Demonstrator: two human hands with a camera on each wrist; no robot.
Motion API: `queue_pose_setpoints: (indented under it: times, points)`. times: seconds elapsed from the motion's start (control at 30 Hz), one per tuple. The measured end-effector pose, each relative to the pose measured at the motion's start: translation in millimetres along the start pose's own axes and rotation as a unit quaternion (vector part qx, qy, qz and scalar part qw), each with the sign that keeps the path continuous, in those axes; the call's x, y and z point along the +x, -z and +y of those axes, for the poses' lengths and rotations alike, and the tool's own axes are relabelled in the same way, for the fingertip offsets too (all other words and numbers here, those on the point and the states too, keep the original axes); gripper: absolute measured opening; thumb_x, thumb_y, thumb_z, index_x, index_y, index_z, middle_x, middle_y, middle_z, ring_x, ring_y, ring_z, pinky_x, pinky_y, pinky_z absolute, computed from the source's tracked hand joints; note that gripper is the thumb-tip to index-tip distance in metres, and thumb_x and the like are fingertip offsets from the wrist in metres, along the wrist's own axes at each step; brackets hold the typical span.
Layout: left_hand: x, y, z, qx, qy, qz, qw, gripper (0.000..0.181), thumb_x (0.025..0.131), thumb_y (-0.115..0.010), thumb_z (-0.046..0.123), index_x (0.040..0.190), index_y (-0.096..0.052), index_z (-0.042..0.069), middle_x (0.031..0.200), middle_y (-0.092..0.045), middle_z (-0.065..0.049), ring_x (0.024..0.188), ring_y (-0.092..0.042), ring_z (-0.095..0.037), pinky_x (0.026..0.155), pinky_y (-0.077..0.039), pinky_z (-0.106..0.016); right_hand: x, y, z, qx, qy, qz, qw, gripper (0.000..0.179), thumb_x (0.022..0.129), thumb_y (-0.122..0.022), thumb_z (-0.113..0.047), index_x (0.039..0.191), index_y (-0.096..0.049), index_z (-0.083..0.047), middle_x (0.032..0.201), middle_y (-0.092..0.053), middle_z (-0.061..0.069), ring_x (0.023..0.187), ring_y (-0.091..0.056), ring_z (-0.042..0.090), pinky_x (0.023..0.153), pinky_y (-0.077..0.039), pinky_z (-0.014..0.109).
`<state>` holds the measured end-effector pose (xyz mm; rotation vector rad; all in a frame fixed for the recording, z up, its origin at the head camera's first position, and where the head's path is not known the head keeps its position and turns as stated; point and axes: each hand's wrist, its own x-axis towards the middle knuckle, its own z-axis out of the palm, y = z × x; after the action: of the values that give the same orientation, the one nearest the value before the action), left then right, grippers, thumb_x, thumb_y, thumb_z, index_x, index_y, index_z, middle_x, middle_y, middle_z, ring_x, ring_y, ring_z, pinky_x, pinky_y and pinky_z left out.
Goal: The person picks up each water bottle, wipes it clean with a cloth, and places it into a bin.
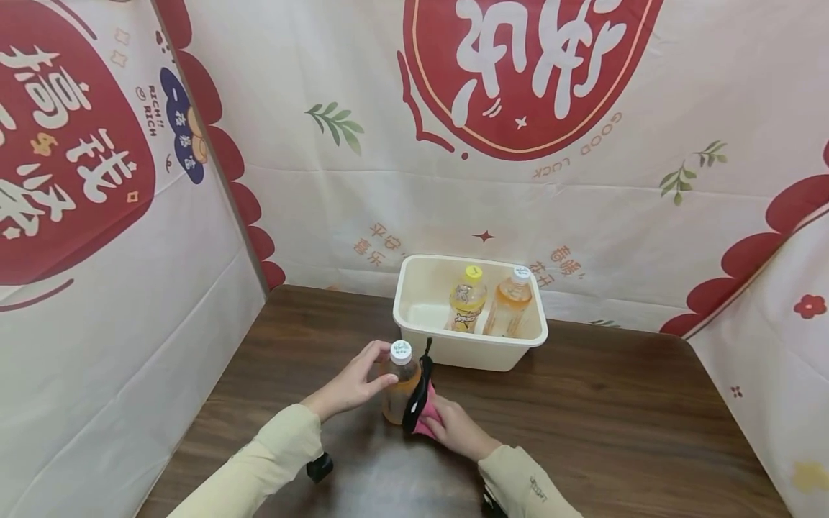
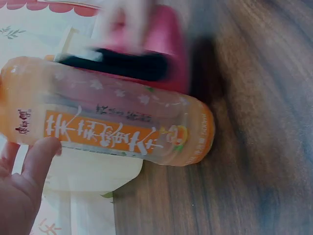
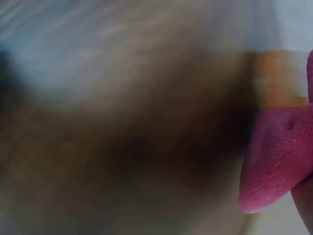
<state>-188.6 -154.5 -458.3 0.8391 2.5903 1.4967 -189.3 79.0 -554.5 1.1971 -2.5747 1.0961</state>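
Observation:
With thumb and fingers around its upper part, my left hand [image 1: 352,383] holds an upright bottle of orange-tinted drink [image 1: 395,404] with a white cap. In the left wrist view the bottle [image 2: 102,117] shows an orange label with white characters. My right hand [image 1: 461,432] grips a pink cloth with black trim and a black loop [image 1: 429,416]. That cloth lies along the bottle's right side; whether it presses on the bottle I cannot tell. The right wrist view is blurred, with fuzzy pink cloth [image 3: 274,156] at its right edge.
Behind the hands a cream plastic bin [image 1: 469,351] stands on the dark wooden table [image 1: 602,410]. Inside it are a yellow-capped bottle [image 1: 468,302] and a white-capped orange-tinted bottle [image 1: 509,306]. Printed cloth walls [image 1: 388,187] enclose the table's back and sides.

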Motion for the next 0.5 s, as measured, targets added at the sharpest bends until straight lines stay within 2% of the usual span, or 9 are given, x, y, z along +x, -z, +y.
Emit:
queue_pose_setpoints:
  times: [0.03,0.13,0.27,0.3,0.37,0.5]
  points:
    - [0.3,-0.2,0.6,0.003,-0.004,0.0,1.0,0.038,0.087,-0.06,0.021,0.119,-0.043,0.009,0.118,-0.048,-0.008,0.112,-0.047,-0.027,0.093,-0.039,-0.046,-3.0,-3,3,-0.006,-0.004,-0.007,0.9999,0.011,0.084,-0.06,-0.005,0.095,-0.058,-0.006,0.088,-0.06,0.003,0.078,-0.057,0.01,0.066,-0.048,0.026]
    - [-0.5,3.8,16.5,-0.006,0.003,-0.002,1.0,0.037,0.088,-0.06,0.016,0.119,-0.043,0.006,0.118,-0.048,-0.011,0.113,-0.046,-0.031,0.093,-0.038,-0.049,-5.6,-7,8,-0.009,-0.022,-0.023,0.9995,0.007,0.084,-0.06,-0.005,0.091,-0.058,-0.007,0.084,-0.058,0.002,0.075,-0.054,0.009,0.065,-0.047,0.026]
    - [-0.1,4.3,16.6,-0.011,0.014,-0.002,0.9998,0.038,0.088,-0.059,0.015,0.121,-0.042,0.006,0.12,-0.047,-0.014,0.114,-0.045,-0.034,0.093,-0.037,-0.053,-3.2,-2,8,0.006,-0.03,-0.03,0.9991,0.007,0.085,-0.06,-0.006,0.092,-0.059,-0.008,0.084,-0.059,0.002,0.076,-0.055,0.009,0.067,-0.048,0.027]
    - [0.3,3.1,11.3,-0.009,0.013,0.0,0.9999,0.038,0.089,-0.058,0.016,0.122,-0.042,0.007,0.121,-0.047,-0.012,0.114,-0.045,-0.033,0.092,-0.037,-0.053,-2.9,-1,7,0.01,-0.034,-0.03,0.9989,0.008,0.085,-0.06,-0.007,0.093,-0.059,-0.008,0.085,-0.06,0.001,0.076,-0.055,0.009,0.068,-0.047,0.027]
    - [1.2,0.1,0.0,-0.001,0.007,0.006,1.0,0.039,0.088,-0.059,0.018,0.122,-0.042,0.009,0.121,-0.047,-0.011,0.114,-0.046,-0.031,0.093,-0.038,-0.051,-2.5,3,3,0.019,-0.024,-0.015,0.9994,0.01,0.085,-0.06,-0.007,0.095,-0.06,-0.008,0.088,-0.061,0.002,0.078,-0.055,0.009,0.069,-0.047,0.027]
    - [-0.7,-0.8,-1.7,0.007,-0.004,0.016,0.9998,0.039,0.088,-0.06,0.016,0.122,-0.043,0.006,0.119,-0.049,-0.012,0.112,-0.047,-0.03,0.093,-0.038,-0.048,6.6,22,-20,0.04,0.003,0.039,0.9985,0.018,0.085,-0.06,-0.007,0.103,-0.061,-0.007,0.096,-0.064,0.005,0.086,-0.059,0.013,0.075,-0.049,0.029]
